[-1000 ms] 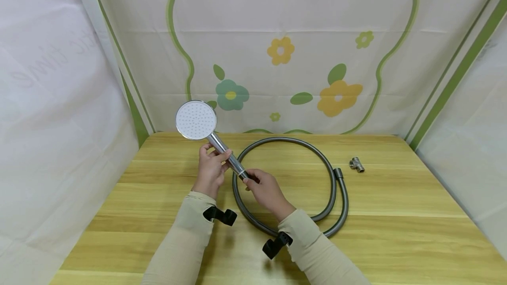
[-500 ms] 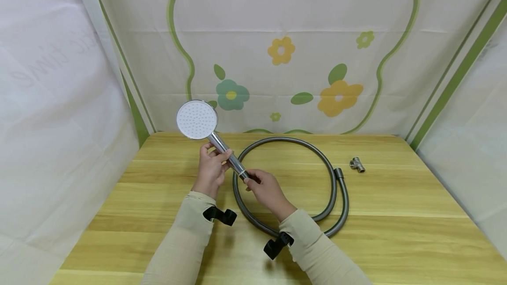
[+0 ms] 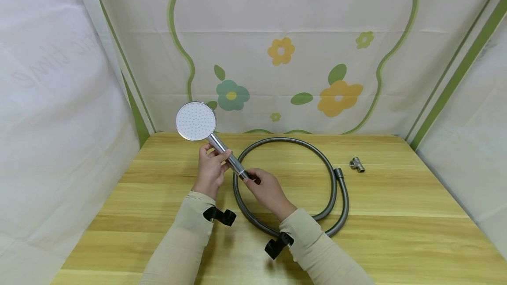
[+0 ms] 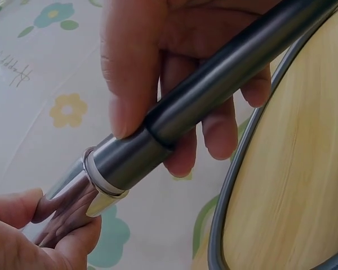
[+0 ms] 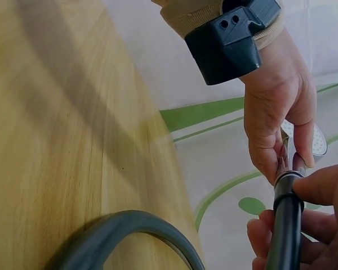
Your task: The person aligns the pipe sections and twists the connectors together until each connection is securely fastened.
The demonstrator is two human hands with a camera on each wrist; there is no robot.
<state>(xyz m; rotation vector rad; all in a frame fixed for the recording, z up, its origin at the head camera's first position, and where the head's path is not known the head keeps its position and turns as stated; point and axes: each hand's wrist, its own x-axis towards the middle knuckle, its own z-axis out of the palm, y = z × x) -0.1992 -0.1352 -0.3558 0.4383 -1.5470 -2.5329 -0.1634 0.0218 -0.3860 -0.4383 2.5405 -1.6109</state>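
A chrome hand shower (image 3: 196,121) with a round white face tilts up to the left above the table in the head view. My left hand (image 3: 210,168) grips its handle (image 3: 236,164) between thumb and fingers. My right hand (image 3: 270,190) pinches the dark grey end fitting (image 4: 129,160) of a shower hose (image 3: 333,188) with thumb and fingers. In the left wrist view the fitting lines up with the handle's end, with a pale ring at the joint. How far the two are engaged cannot be told.
The hose lies in a wide loop on the wooden table (image 3: 396,232), its other end fitting (image 3: 338,173) at the loop's right. A small metal tee connector (image 3: 357,165) lies farther right. Printed fabric walls (image 3: 253,65) stand behind and at both sides.
The hand shower's head has dipped very slightly. Both hands keep their hold in nearly the same place, and the hose loop and tee connector have not moved.
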